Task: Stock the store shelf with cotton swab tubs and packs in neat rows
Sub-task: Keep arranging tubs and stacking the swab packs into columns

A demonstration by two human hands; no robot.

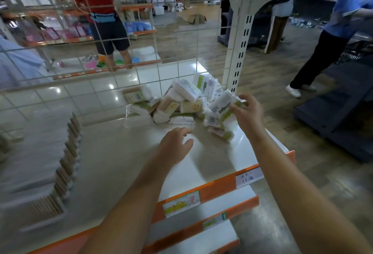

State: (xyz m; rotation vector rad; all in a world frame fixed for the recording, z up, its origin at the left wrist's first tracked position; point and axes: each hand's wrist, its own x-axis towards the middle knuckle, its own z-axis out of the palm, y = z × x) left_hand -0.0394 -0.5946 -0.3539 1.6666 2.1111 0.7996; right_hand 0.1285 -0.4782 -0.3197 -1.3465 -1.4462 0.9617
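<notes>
A loose heap of cotton swab packs (173, 104) lies at the back right of the white shelf (125, 153). My right hand (247, 112) grips one clear pack with a green label (222, 106) at the heap's right side. My left hand (175, 145) hovers over the bare shelf just in front of the heap, fingers loosely curled, holding nothing. Rows of swab packs (50, 163) stand stacked along the shelf's left side, blurred.
A wire mesh back panel (101, 52) closes the shelf behind the heap. A perforated upright post (240, 56) stands at the right rear. Orange price strips (212, 191) edge the shelves below. One person stands behind the mesh (107, 21); another walks at right (331, 38).
</notes>
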